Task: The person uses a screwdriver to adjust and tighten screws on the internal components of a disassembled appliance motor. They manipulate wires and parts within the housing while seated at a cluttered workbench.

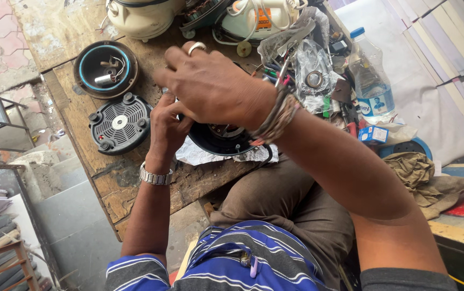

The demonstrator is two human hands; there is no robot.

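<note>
A: What are the hands doing at mid-frame?

B: The left hand (pixel 166 131) clasps the rim of a round dark appliance housing (pixel 222 139) lying on crumpled white paper (pixel 199 155). The right hand (pixel 213 86) arches over it, fingers curled; I cannot tell what it grips.

A: And at upper left?

B: A black vented round base plate (pixel 119 123) sits on the worn wooden workbench (pixel 113 183), just below a dark round casing with a blue ring (pixel 105 69).
</note>
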